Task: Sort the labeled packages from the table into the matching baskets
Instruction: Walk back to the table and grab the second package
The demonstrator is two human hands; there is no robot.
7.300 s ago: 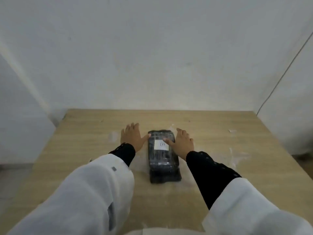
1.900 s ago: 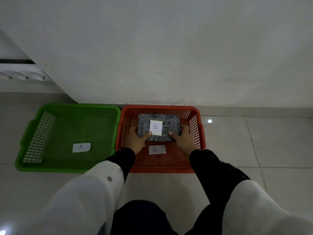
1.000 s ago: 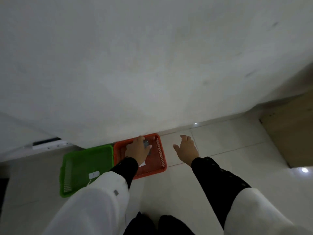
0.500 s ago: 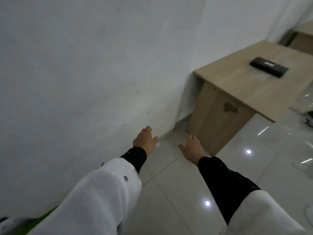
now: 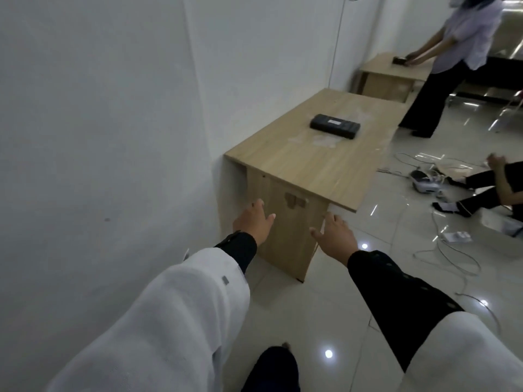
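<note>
Both hands, left hand (image 5: 252, 221) and right hand (image 5: 335, 234), fingers spread and empty; beyond the fingers a black package (image 5: 334, 126) lies on the table (image 5: 300, 165), cables (image 5: 450, 256) trailing off right.

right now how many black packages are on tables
2: one black package lies on the near table; a second dark package sits on the far table, under another person's hands. More may be hidden.

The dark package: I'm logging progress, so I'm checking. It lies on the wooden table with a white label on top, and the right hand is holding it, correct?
Not quite. The head view shows the dark package lying on the wooden table with a white label on top, but the right hand is empty and open, well short of it. The left hand is empty too.
</note>
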